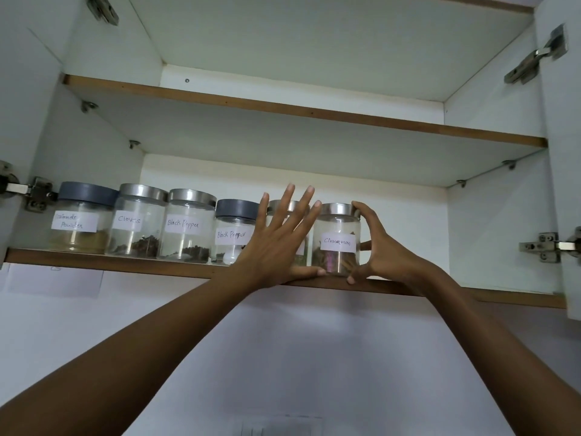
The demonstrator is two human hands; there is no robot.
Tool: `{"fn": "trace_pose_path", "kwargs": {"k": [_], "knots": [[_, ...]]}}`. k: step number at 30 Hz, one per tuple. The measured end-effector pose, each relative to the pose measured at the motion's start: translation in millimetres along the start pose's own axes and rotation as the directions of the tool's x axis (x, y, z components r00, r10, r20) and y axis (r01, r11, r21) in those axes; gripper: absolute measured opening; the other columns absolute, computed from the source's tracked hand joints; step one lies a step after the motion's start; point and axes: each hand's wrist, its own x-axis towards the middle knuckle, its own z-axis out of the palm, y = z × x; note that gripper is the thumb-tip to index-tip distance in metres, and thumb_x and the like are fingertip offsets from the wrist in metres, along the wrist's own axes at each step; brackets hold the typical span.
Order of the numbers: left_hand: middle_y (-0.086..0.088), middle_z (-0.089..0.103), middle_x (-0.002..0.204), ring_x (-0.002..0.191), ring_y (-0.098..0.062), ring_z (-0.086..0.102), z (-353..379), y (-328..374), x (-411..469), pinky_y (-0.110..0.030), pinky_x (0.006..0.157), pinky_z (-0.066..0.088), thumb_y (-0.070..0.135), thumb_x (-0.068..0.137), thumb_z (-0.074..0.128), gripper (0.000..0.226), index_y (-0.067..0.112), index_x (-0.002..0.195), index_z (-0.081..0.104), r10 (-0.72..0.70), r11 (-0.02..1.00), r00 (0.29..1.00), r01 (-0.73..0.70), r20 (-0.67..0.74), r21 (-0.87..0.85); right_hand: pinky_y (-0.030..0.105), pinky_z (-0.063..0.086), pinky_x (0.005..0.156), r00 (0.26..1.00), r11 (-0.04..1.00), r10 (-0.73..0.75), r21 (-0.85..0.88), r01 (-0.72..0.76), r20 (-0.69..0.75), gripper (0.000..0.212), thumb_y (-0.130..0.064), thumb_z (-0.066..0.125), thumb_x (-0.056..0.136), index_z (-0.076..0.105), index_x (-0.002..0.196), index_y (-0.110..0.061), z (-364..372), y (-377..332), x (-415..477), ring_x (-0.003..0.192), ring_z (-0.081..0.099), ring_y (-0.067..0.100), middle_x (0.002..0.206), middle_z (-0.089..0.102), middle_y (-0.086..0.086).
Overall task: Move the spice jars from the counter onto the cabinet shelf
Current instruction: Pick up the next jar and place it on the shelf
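Several clear spice jars stand in a row on the lower cabinet shelf (pixel 94 262). From the left: a grey-lidded coriander powder jar (pixel 80 218), a cloves jar (pixel 138 221), a steel-lidded black pepper jar (pixel 187 226), a grey-lidded black pepper jar (pixel 232 231), a jar (pixel 292 209) mostly hidden behind my left hand, and the cinnamon jar (pixel 338 239). My right hand (pixel 382 247) wraps the cinnamon jar's right side, thumb at its base. With fingers spread, my left hand (pixel 279 240) lies flat against the hidden jar, its thumb along the shelf edge under the cinnamon jar.
The upper shelf (pixel 314 113) holds nothing visible. Both cabinet doors stand open, with hinges at left (pixel 34 193) and right (pixel 547 247). To the right of the cinnamon jar the lower shelf is bare. A white wall runs below the cabinet.
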Motion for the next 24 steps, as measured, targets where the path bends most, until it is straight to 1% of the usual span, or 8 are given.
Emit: {"fn": "trace_pose_path", "kwargs": {"k": [3, 6, 9, 12, 17, 20, 22, 24], "knots": [[-0.01, 0.002, 0.158, 0.145, -0.03, -0.005, 12, 4, -12, -0.06, 0.112, 0.002, 0.075, 0.084, 0.022, 0.092, 0.013, 0.15, 0.012, -0.009, 1.0, 1.0, 0.01, -0.022, 0.025, 0.017, 0.053, 0.063, 1.0, 0.998, 0.009, 0.059, -0.008, -0.021, 0.113, 0.01, 0.076, 0.062, 0.013, 0.137, -0.046, 3, -1, 2, 0.101, 0.053, 0.01, 0.138, 0.019, -0.018], [-0.009, 0.0, 0.158, 0.145, -0.028, -0.005, 14, 4, -13, -0.06, 0.112, 0.005, 0.072, 0.085, 0.022, 0.089, 0.014, 0.151, 0.01, -0.015, 0.999, 0.999, 0.016, -0.034, 0.029, 0.022, 0.055, 0.059, 0.999, 0.993, 0.012, 0.119, -0.006, -0.049, 0.105, 0.015, 0.068, 0.067, 0.015, 0.137, -0.043, 7, -2, 4, 0.092, 0.056, 0.01, 0.135, 0.023, -0.014], [-0.007, 0.001, 0.159, 0.145, -0.027, -0.005, 16, 3, -12, -0.058, 0.113, 0.003, 0.072, 0.086, 0.02, 0.087, 0.013, 0.15, 0.011, -0.006, 0.999, 1.0, 0.007, -0.031, 0.037, 0.023, 0.055, 0.056, 0.998, 0.989, 0.01, 0.148, 0.0, -0.063, 0.104, 0.017, 0.066, 0.069, 0.015, 0.14, -0.039, 11, -2, 5, 0.086, 0.057, 0.01, 0.131, 0.024, -0.015], [-0.007, 0.001, 0.159, 0.145, -0.027, -0.005, 17, 4, -13, -0.057, 0.114, 0.004, 0.071, 0.087, 0.019, 0.086, 0.013, 0.15, 0.011, 0.011, 0.999, 1.0, -0.01, -0.01, 0.05, 0.02, 0.054, 0.056, 0.997, 0.99, 0.01, 0.141, 0.001, -0.073, 0.105, 0.015, 0.066, 0.07, 0.012, 0.142, -0.039, 13, -1, 6, 0.088, 0.056, 0.008, 0.134, 0.021, -0.017], [-0.006, 0.003, 0.159, 0.146, -0.027, -0.004, 17, 2, -12, -0.057, 0.114, 0.005, 0.07, 0.087, 0.02, 0.084, 0.015, 0.15, 0.013, 0.02, 0.998, 1.0, -0.02, 0.003, 0.051, 0.012, 0.051, 0.065, 0.997, 0.995, 0.007, 0.101, 0.001, -0.073, 0.108, 0.004, 0.068, 0.076, -0.001, 0.145, -0.043, 19, 7, 3, 0.104, 0.054, 0.008, 0.143, 0.015, -0.02], [-0.006, 0.004, 0.159, 0.146, -0.027, -0.003, 17, 2, -13, -0.056, 0.115, 0.005, 0.068, 0.088, 0.018, 0.082, 0.015, 0.15, 0.013, 0.019, 0.998, 1.0, -0.019, 0.002, 0.063, 0.018, 0.043, 0.086, 0.985, 0.999, 0.015, 0.05, -0.007, -0.173, 0.109, -0.006, 0.072, 0.077, -0.005, 0.145, -0.04, 24, 9, -5, 0.122, 0.042, 0.016, 0.153, 0.004, -0.012], [-0.006, 0.005, 0.159, 0.146, -0.028, -0.001, 16, 3, -14, -0.055, 0.115, 0.005, 0.066, 0.089, 0.019, 0.08, 0.016, 0.15, 0.013, 0.023, 0.998, 1.0, -0.022, -0.01, 0.057, 0.018, 0.036, 0.09, 0.956, 0.995, 0.011, 0.102, 0.02, -0.294, 0.102, -0.009, 0.073, 0.077, 0.004, 0.146, -0.037, 26, 6, -21, 0.124, 0.036, 0.013, 0.152, 0.008, -0.01], [-0.007, 0.009, 0.158, 0.145, -0.029, 0.004, 13, 4, -18, -0.056, 0.114, 0.005, 0.063, 0.089, 0.023, 0.077, 0.016, 0.149, 0.014, 0.042, 0.998, 0.999, -0.041, -0.028, 0.045, 0.013, 0.036, 0.087, 0.915, 0.992, -0.021, 0.103, 0.068, -0.402, 0.083, -0.007, 0.071, 0.078, 0.024, 0.141, -0.035, 30, 2, -47, 0.121, 0.039, 0.011, 0.145, 0.021, -0.01]]}}
